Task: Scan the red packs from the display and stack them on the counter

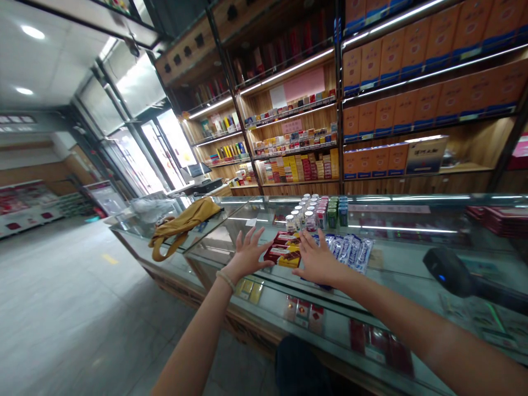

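Note:
Two red and yellow snack packs (283,255) lie one behind the other on the glass counter. My left hand (249,253) is at their left side, fingers spread, with nothing held. At their right edge is my right hand (317,258), its fingers stretched out and its fingertips over or against the packs; contact is hard to tell. Several blue and white wrapped packets (350,250) lie in a row to the right, partly hidden by my right hand. Behind them stand rows of small bottles (310,220) with white, pink, green and blue colouring.
A mustard-yellow bag (187,220) lies on the counter at the left. A black handheld scanner (449,272) is at the right, near red flat boxes (505,220). Shelves of orange boxes (390,118) stand behind the glass counter (404,258). Floor shows at the left.

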`<state>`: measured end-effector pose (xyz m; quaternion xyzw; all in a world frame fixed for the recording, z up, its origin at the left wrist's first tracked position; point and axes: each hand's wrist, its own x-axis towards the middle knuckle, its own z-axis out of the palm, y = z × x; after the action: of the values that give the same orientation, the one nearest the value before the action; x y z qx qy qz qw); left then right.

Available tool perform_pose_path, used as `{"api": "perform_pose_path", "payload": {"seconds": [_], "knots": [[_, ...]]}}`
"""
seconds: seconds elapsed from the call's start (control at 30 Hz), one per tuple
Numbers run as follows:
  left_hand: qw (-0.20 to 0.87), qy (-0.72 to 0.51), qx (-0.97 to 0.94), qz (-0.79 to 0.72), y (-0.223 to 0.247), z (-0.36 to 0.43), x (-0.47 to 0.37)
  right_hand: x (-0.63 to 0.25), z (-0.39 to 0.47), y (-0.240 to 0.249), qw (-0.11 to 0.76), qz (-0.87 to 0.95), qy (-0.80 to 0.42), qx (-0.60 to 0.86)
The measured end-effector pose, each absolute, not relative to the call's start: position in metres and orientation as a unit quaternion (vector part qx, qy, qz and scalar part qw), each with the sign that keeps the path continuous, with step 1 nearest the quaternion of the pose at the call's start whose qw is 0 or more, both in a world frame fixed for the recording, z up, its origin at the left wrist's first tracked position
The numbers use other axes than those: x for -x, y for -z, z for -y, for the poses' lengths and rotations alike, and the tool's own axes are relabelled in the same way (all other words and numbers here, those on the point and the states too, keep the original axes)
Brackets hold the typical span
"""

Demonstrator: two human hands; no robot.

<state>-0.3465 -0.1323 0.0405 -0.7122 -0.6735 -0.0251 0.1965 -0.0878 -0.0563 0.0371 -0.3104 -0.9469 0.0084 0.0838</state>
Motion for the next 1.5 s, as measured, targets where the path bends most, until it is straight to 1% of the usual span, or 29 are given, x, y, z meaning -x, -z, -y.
{"api": "perform_pose_path", "payload": {"seconds": [0.2, 0.47, 0.63, 0.9, 1.13, 1.3, 1.5], "knots": [[0.19, 0.026, 0.712, 0.675, -0.048, 0.14, 0.341, 0.089, 0.061, -0.035, 0.102, 0.948, -0.005, 0.3], [0.152, 0.014, 0.709, 0.688, -0.054, 0.136, 0.345, 0.094, 0.06, -0.034, 0.109, 0.938, 0.015, 0.328], [0.13, 0.001, 0.714, 0.688, -0.05, 0.131, 0.354, 0.094, 0.054, -0.033, 0.123, 0.935, -0.01, 0.332], [0.116, 0.001, 0.708, 0.696, -0.054, 0.131, 0.352, 0.094, 0.05, -0.035, 0.121, 0.934, -0.042, 0.333], [0.172, 0.034, 0.707, 0.685, -0.06, 0.131, 0.346, 0.09, 0.046, -0.041, 0.17, 0.927, -0.021, 0.332], [0.208, 0.053, 0.699, 0.682, -0.074, 0.127, 0.332, 0.08, 0.037, -0.046, 0.215, 0.917, -0.001, 0.337], [0.247, 0.086, 0.695, 0.67, -0.088, 0.117, 0.304, 0.058, 0.025, -0.052, 0.277, 0.902, 0.056, 0.327]]}}
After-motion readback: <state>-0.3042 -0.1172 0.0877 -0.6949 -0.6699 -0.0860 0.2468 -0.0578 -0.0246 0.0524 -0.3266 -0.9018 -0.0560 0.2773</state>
